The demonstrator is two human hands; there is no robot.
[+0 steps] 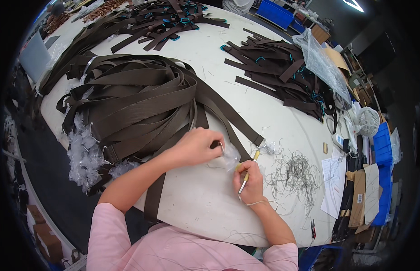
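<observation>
Over the near middle of the table, my left hand (pixel 201 145) is closed in a pinch at a piece wrapped in clear plastic (pixel 231 157). A thin curved edge shows by its fingertips, but the fingers hide most of what they grip. Just to the right, my right hand (pixel 251 184) is wrapped round a slim pen-shaped tool (pixel 245 177) with yellowish and white parts. A pale cord (pixel 264 203) runs from it past my wrist. Dark brown webbing straps (pixel 142 97) lie heaped left of my hands. One strap end (pixel 257 137) with a plastic-wrapped metal fitting lies just beyond my right hand.
A tangle of loose threads (pixel 296 171) lies right of my right hand, near a paper sheet (pixel 332 187) and small snips (pixel 313 229). More straps with blue-edged buckles (pixel 273 67) lie at the far right. A small white fan (pixel 368 121) stands on the right edge.
</observation>
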